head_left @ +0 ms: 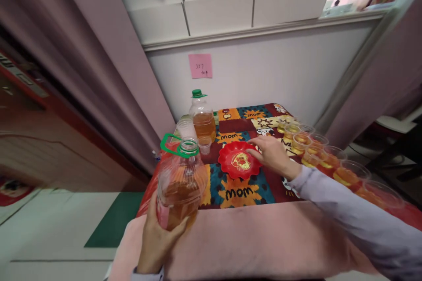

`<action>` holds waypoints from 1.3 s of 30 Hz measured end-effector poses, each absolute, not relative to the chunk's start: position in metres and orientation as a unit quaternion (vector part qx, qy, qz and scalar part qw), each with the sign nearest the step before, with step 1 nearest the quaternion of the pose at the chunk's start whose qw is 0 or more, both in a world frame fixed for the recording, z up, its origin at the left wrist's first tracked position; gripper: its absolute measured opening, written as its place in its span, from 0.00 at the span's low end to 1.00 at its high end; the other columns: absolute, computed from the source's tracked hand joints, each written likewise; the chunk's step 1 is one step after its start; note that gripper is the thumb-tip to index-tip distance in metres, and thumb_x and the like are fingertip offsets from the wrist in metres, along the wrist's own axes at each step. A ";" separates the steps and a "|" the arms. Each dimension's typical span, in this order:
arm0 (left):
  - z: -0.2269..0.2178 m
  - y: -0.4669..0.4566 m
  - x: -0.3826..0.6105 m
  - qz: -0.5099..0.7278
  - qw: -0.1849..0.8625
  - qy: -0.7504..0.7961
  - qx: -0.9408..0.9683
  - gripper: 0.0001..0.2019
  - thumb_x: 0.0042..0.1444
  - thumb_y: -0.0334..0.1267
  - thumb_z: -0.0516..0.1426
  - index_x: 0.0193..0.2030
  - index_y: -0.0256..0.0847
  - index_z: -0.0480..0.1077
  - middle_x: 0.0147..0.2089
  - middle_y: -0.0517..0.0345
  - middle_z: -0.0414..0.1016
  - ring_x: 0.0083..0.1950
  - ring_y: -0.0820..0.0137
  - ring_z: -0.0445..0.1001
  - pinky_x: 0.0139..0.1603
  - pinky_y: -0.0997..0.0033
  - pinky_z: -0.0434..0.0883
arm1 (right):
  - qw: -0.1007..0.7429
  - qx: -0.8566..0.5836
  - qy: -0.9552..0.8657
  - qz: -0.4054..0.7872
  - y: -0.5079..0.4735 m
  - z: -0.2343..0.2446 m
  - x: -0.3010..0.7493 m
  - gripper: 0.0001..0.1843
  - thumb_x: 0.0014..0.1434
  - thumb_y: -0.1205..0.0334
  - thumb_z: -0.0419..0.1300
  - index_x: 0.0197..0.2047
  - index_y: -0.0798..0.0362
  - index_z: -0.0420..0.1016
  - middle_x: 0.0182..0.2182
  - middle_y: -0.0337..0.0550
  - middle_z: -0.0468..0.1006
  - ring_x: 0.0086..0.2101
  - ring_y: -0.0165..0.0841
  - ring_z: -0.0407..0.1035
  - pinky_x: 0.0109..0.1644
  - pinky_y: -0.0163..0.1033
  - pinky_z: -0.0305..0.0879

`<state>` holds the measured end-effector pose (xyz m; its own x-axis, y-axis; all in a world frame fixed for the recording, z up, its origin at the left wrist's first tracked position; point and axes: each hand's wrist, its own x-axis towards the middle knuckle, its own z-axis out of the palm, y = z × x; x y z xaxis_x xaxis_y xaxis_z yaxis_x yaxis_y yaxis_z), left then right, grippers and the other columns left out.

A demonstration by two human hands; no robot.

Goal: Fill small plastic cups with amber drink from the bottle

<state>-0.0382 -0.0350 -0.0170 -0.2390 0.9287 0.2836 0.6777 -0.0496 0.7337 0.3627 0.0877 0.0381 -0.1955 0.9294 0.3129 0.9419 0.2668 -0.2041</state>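
My left hand [157, 233] grips a large clear plastic jug [180, 184] of amber liquid from below; its mouth is uncapped and a green handle ring sits at its neck. My right hand [272, 153] reaches over the table with fingers stretched out, touching the right rim of a red scalloped plate [234, 171] with a heart picture. Behind the plate stand a smaller bottle [202, 118] with a green cap, half full of amber liquid, a small clear cup [205, 144] and a stack of clear cups [185, 128].
A row of several clear cups [316, 147] filled with amber liquid runs along the table's right side. The table has a colourful "MOM" patterned cloth [242, 193]. A pink cloth [250, 241] covers the near edge. A pink note [200, 65] hangs on the wall.
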 end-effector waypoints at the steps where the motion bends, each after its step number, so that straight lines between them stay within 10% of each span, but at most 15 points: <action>1: -0.016 -0.036 -0.038 0.411 0.157 0.671 0.597 0.57 0.46 0.58 0.72 0.78 0.36 0.57 0.74 0.30 0.70 0.75 0.40 0.71 0.76 0.37 0.67 | 0.176 -0.598 -0.782 0.006 0.097 0.040 0.338 0.20 0.75 0.49 0.59 0.60 0.50 0.84 0.53 0.53 0.87 0.52 0.46 0.81 0.57 0.45 0.72; 15: -0.028 -0.041 -0.045 0.435 0.183 0.653 0.592 0.57 0.45 0.51 0.75 0.79 0.42 0.55 0.74 0.35 0.71 0.76 0.42 0.69 0.77 0.37 0.65 | 0.070 -0.539 -0.838 0.050 0.180 0.023 0.198 0.21 0.78 0.62 0.49 0.58 0.51 0.84 0.53 0.60 0.88 0.54 0.47 0.82 0.56 0.46 0.72; 39: -0.020 -0.035 -0.038 0.426 0.170 0.649 0.607 0.55 0.46 0.55 0.74 0.77 0.42 0.58 0.73 0.35 0.72 0.73 0.42 0.72 0.74 0.36 0.70 | 0.230 -0.604 -0.763 0.030 0.138 0.031 0.315 0.13 0.69 0.48 0.69 0.41 0.49 0.82 0.37 0.45 0.87 0.35 0.37 0.78 0.35 0.38 0.56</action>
